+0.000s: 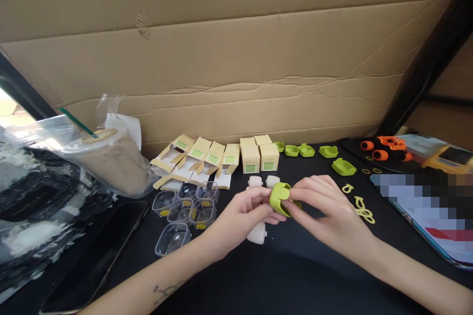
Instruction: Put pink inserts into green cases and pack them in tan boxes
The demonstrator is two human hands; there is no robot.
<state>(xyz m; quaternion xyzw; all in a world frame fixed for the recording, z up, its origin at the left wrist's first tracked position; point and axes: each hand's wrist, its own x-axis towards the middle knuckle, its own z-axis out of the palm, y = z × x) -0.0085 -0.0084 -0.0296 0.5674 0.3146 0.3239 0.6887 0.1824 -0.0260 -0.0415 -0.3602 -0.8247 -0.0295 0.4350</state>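
A lime-green, soft-looking case cover point(280, 196) is held up above the black table, tilted so that its hollow side shows. My left hand point(254, 206) pinches its left edge. The fingers of my right hand point(320, 204) close on its right side and partly reach inside; whether they hold a smaller piece there is hidden. Below and behind my hands lie several small whitish rounded cases, including one point(257, 233) under my left fingers and another point(272, 181) farther back. To the right of my right hand are pale yellow-green loops point(364, 210).
More green covers point(343, 167) line the back right, beside small upright cartons point(250, 159) and opened cartons point(197, 155). Clear plastic boxes point(173, 238) stand left, near a phone point(98, 256) and a bagged drink cup point(107, 157). An orange-wheeled toy point(391, 145) sits right; cardboard point(236, 54) walls the back.
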